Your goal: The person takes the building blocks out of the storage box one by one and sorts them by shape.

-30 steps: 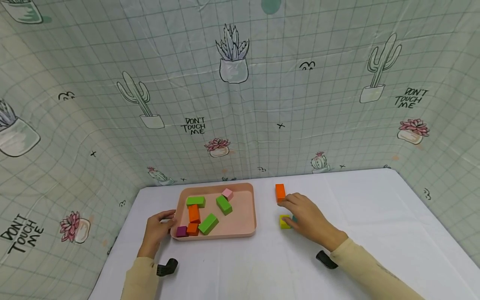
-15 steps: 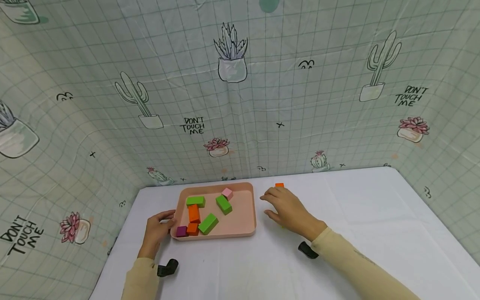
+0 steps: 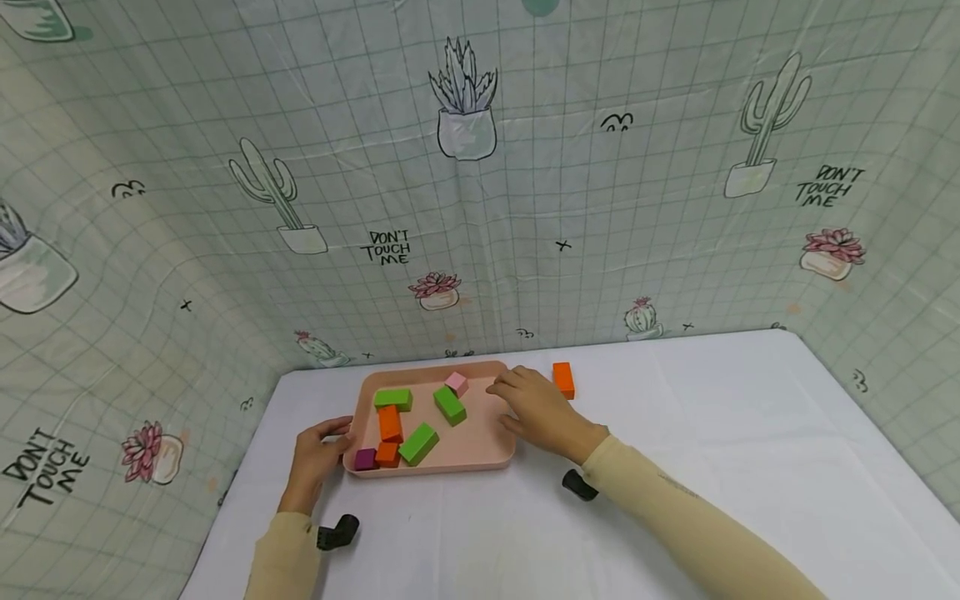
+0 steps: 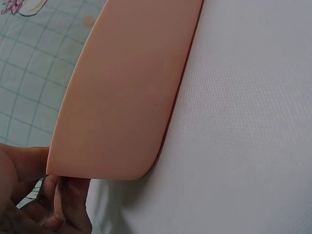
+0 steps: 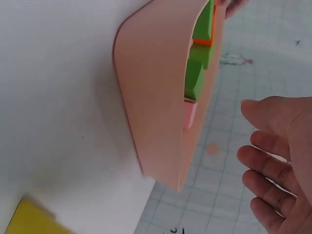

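A pink tray (image 3: 480, 450) lies on the table with several blocks in it, among them a green block (image 3: 418, 444), an orange block (image 3: 390, 423), a purple block (image 3: 365, 459) and a pink block (image 3: 457, 383). At its left end my left hand (image 3: 317, 458) grips the rim; the left wrist view shows the fingers (image 4: 73, 204) curled at the tray's corner. My right hand (image 3: 543, 412) hovers over the tray's right edge. Seen from the right wrist, its fingers (image 5: 265, 163) are loosely bent, with nothing visible between them.
Right of the tray, an orange block (image 3: 563, 381) lies on the white tablecloth (image 3: 697, 433). A yellow block (image 5: 36, 219) shows in the right wrist view, hidden in the head view by my right arm. A patterned cloth (image 3: 525, 192) hangs behind the table.
My right hand has moved left, from beside the orange and yellow blocks to the tray's right edge. My left hand stays at the tray, and the blocks in it have not moved.
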A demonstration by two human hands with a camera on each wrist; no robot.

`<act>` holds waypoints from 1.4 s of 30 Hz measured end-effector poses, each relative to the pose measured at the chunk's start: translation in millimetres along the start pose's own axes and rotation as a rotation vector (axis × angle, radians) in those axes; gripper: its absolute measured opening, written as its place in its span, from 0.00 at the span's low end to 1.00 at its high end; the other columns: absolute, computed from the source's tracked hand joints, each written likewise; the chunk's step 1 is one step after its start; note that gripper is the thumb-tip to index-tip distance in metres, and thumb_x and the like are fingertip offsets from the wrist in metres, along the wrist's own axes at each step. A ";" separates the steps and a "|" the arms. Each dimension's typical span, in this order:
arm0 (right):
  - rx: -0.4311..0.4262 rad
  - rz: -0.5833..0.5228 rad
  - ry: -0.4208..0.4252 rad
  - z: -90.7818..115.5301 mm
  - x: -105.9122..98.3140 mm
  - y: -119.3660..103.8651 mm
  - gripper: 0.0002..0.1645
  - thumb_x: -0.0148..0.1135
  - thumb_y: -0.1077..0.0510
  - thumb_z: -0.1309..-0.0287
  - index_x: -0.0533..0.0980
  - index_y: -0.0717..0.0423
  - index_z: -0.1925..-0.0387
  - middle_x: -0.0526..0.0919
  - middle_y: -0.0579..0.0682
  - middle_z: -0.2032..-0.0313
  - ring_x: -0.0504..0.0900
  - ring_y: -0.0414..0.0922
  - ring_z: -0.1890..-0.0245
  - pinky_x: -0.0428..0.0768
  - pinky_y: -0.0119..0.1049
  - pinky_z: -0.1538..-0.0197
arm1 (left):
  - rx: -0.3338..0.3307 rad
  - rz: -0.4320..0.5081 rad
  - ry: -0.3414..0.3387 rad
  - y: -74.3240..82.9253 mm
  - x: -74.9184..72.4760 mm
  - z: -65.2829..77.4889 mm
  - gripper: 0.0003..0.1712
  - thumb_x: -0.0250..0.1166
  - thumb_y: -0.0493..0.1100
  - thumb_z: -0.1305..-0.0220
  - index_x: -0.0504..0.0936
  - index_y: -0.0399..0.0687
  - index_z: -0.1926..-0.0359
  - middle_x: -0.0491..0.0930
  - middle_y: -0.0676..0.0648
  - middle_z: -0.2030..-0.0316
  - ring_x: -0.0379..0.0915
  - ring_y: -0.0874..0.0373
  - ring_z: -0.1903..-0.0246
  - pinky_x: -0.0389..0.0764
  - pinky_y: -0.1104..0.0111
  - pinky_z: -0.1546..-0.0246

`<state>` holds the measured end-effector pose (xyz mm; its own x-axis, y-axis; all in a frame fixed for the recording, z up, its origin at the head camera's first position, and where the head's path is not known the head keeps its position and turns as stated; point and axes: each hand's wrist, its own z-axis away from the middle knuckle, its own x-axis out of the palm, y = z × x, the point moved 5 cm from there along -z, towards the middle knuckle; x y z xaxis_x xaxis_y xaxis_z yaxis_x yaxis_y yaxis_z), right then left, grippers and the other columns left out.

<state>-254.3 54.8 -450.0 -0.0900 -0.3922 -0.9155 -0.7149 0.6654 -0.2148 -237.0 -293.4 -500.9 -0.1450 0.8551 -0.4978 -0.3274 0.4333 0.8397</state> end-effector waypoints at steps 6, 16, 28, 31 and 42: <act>-0.042 -0.023 -0.031 -19.4 10.1 -5.9 0.27 0.78 0.61 0.41 0.81 0.61 0.41 0.82 0.54 0.43 0.78 0.52 0.37 0.74 0.47 0.30 | -0.002 -0.012 0.010 0.0 0.6 0.1 0.22 0.60 0.32 0.25 0.78 0.29 0.34 0.77 0.29 0.40 0.72 0.42 0.48 0.75 0.78 0.63; -0.098 -0.016 -0.057 -39.5 22.2 -12.2 0.23 0.78 0.59 0.39 0.81 0.60 0.44 0.80 0.57 0.36 0.75 0.55 0.33 0.69 0.49 0.26 | 0.024 0.022 0.014 2.9 -1.2 1.9 0.21 0.62 0.31 0.28 0.80 0.27 0.37 0.79 0.28 0.44 0.76 0.52 0.59 0.77 0.76 0.67; -0.100 0.180 -0.117 -60.8 38.6 -17.7 0.28 0.76 0.51 0.36 0.81 0.56 0.38 0.83 0.50 0.40 0.80 0.49 0.38 0.79 0.44 0.37 | 0.008 0.031 0.023 3.9 -0.7 2.0 0.21 0.62 0.31 0.27 0.80 0.28 0.36 0.78 0.29 0.43 0.75 0.47 0.55 0.76 0.76 0.66; -0.091 0.201 -0.145 -65.6 41.4 -19.0 0.34 0.80 0.46 0.41 0.80 0.55 0.37 0.83 0.48 0.39 0.80 0.48 0.38 0.80 0.41 0.37 | 0.011 0.030 0.020 3.2 -0.7 1.6 0.21 0.62 0.30 0.27 0.80 0.28 0.36 0.78 0.29 0.43 0.75 0.48 0.55 0.76 0.76 0.65; -0.083 0.108 -0.236 -76.3 50.8 -22.0 0.36 0.80 0.51 0.41 0.78 0.59 0.35 0.81 0.53 0.36 0.77 0.52 0.35 0.75 0.43 0.30 | 0.057 0.030 0.000 1.2 -3.4 -0.3 0.20 0.60 0.29 0.29 0.81 0.27 0.38 0.80 0.30 0.46 0.74 0.56 0.61 0.77 0.76 0.67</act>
<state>-296.1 -28.3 -465.8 -0.0112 -0.1566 -0.9876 -0.7654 0.6369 -0.0923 -237.1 -295.9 -498.4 -0.1543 0.8677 -0.4725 -0.2692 0.4232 0.8651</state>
